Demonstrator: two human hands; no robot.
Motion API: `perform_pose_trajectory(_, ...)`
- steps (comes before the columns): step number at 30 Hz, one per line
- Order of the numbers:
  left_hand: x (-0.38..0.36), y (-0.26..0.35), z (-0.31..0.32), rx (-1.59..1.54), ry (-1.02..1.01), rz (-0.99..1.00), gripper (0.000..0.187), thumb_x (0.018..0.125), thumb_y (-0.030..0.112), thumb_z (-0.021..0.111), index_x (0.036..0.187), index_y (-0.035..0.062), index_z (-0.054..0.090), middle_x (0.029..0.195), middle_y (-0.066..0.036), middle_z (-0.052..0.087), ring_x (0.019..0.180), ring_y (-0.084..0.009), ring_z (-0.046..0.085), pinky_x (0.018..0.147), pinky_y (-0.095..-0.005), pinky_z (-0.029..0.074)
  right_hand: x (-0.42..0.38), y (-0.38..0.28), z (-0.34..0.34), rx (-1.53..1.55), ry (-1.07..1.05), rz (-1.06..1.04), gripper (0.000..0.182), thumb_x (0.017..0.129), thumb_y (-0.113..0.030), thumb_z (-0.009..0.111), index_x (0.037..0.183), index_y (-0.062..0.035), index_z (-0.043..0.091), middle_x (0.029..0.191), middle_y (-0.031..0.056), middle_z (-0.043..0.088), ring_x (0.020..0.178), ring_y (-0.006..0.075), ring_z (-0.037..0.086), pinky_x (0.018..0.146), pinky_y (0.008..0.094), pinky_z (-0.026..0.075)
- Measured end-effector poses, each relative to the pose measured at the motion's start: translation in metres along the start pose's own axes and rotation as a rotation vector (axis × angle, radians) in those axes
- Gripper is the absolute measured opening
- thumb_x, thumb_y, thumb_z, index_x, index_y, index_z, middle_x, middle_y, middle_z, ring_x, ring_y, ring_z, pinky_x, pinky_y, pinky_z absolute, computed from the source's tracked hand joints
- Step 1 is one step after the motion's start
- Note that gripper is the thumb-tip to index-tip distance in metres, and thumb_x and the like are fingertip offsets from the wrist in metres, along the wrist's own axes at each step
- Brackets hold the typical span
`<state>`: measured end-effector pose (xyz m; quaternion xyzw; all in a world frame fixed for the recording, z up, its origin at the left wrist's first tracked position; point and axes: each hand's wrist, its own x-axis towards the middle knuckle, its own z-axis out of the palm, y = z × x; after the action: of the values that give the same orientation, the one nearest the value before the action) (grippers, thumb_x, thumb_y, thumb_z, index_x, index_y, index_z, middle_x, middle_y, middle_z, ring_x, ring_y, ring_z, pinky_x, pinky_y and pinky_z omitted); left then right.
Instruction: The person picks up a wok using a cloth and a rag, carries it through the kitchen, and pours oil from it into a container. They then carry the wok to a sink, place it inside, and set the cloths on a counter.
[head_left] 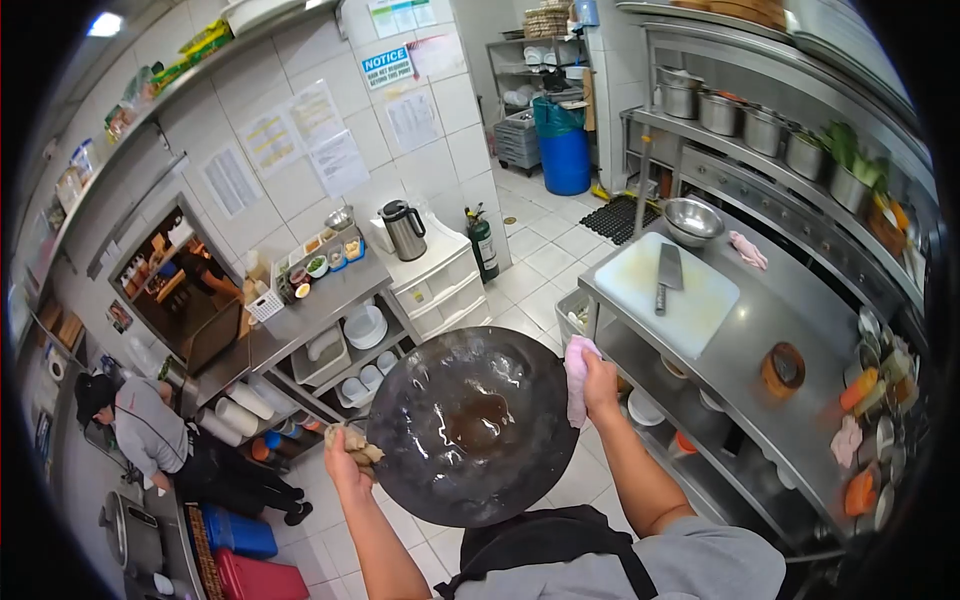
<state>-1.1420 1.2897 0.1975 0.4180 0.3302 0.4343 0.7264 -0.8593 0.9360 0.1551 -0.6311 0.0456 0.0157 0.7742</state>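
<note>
A large dark wok (420, 400) is held out in front of my body, with a little brownish liquid pooled in its bottom. My left hand (348, 468) is closed on the wok's left side through a crumpled beige cloth (357, 443). On the opposite side, my right hand (601, 386) grips the wok through a pink cloth (577, 380). The cloths and my fingers hide the wok's handles.
At right, a steel counter (740, 370) bears a cutting board (705, 325), a cleaver (668, 275) and a metal bowl (692, 220). A co-worker (160, 440) stands at far left. Ahead are a drawer unit (435, 275) and a blue bin (564, 155).
</note>
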Motion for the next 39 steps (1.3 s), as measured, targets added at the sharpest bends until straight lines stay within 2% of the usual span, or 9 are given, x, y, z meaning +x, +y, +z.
perform_pose_trajectory(7, 0.190, -0.044, 0.090, 0.017, -0.002, -0.036, 0.030, 0.095, 0.022, 0.060, 0.116, 0.0010, 0.056, 0.101, -0.008, 0.063, 0.088, -0.0206, 0.064, 0.073, -0.0362, 0.055, 0.141, 0.002, 0.118, -0.064, 0.008, -0.011, 0.042, 0.090, -0.032, 0.059, 0.074, 0.0063, 0.064, 0.070, 0.0045, 0.060, 0.064, 0.0129, 0.053, 0.058, 0.0327, 0.042)
perform_pose_trajectory(14, 0.383, -0.065, 0.269, 0.052, -0.175, -0.108, 0.030, 0.095, 0.022, 0.060, 0.118, 0.0022, 0.057, 0.103, -0.007, 0.063, 0.090, -0.0198, 0.064, 0.077, -0.0347, 0.054, 0.285, -0.023, 0.204, 0.132, 0.224, -0.078, 0.038, 0.092, -0.029, 0.056, 0.078, 0.0050, 0.066, 0.072, 0.0039, 0.062, 0.066, 0.0123, 0.054, 0.060, 0.0305, 0.043)
perform_pose_trajectory(21, 0.499, -0.144, 0.462, 0.116, -0.435, -0.220, 0.028, 0.096, 0.023, 0.059, 0.116, 0.0032, 0.057, 0.101, -0.007, 0.063, 0.088, -0.0179, 0.064, 0.075, -0.0337, 0.054, 0.433, -0.021, 0.196, 0.273, 0.353, -0.060, 0.037, 0.093, -0.029, 0.056, 0.094, 0.0057, 0.069, 0.086, 0.0063, 0.067, 0.074, 0.0145, 0.061, 0.068, 0.0298, 0.048)
perform_pose_trajectory(23, 0.528, -0.180, 0.510, 0.113, -0.544, -0.254, 0.028, 0.096, 0.022, 0.058, 0.116, 0.0034, 0.056, 0.101, -0.007, 0.063, 0.087, -0.0178, 0.064, 0.074, -0.0338, 0.054, 0.487, -0.012, 0.190, 0.251, 0.404, -0.103, 0.036, 0.093, -0.029, 0.056, 0.089, 0.0049, 0.068, 0.081, 0.0048, 0.066, 0.069, 0.0132, 0.059, 0.064, 0.0295, 0.046)
perform_pose_trajectory(28, 0.572, -0.246, 0.656, 0.112, -0.525, -0.262, 0.025, 0.097, 0.022, 0.058, 0.114, 0.0037, 0.055, 0.096, -0.006, 0.063, 0.084, -0.0184, 0.064, 0.071, -0.0335, 0.054, 0.644, -0.023, 0.187, 0.164, 0.543, -0.223, 0.037, 0.092, -0.028, 0.056, 0.083, 0.0058, 0.069, 0.078, 0.0038, 0.065, 0.067, 0.0117, 0.057, 0.062, 0.0295, 0.045)
perform_pose_trajectory(30, 0.599, -0.266, 0.705, 0.118, -0.574, -0.312, 0.025, 0.097, 0.022, 0.058, 0.114, 0.0043, 0.055, 0.097, -0.006, 0.062, 0.084, -0.0190, 0.064, 0.071, -0.0343, 0.055, 0.711, -0.023, 0.178, 0.188, 0.503, -0.185, 0.036, 0.092, -0.028, 0.057, 0.081, 0.0053, 0.069, 0.076, 0.0032, 0.064, 0.066, 0.0111, 0.057, 0.061, 0.0293, 0.045)
perform_pose_trajectory(32, 0.627, -0.276, 0.757, 0.093, -0.641, -0.323, 0.026, 0.096, 0.023, 0.059, 0.115, 0.0046, 0.055, 0.098, -0.007, 0.062, 0.085, -0.0194, 0.064, 0.071, -0.0349, 0.055, 0.768, -0.033, 0.179, 0.199, 0.385, -0.118, 0.037, 0.093, -0.029, 0.054, 0.096, 0.0042, 0.070, 0.088, 0.0068, 0.069, 0.078, 0.0146, 0.064, 0.070, 0.0294, 0.049)
perform_pose_trajectory(35, 0.655, -0.299, 0.818, 0.098, -0.540, -0.333, 0.027, 0.096, 0.024, 0.059, 0.115, 0.0049, 0.056, 0.099, -0.007, 0.063, 0.086, -0.0201, 0.064, 0.072, -0.0357, 0.055, 0.835, -0.043, 0.180, 0.141, 0.440, -0.125, 0.036, 0.093, -0.029, 0.055, 0.087, 0.0029, 0.070, 0.081, 0.0055, 0.069, 0.070, 0.0126, 0.062, 0.064, 0.0282, 0.047)
perform_pose_trajectory(39, 0.692, -0.338, 0.911, 0.125, -0.559, -0.353, 0.030, 0.095, 0.025, 0.060, 0.116, 0.0040, 0.056, 0.101, -0.008, 0.063, 0.088, -0.0211, 0.065, 0.074, -0.0365, 0.056, 0.916, -0.047, 0.181, 0.194, 0.504, -0.109, 0.035, 0.092, -0.028, 0.057, 0.079, 0.0010, 0.070, 0.075, 0.0031, 0.066, 0.063, 0.0108, 0.058, 0.057, 0.0274, 0.044)
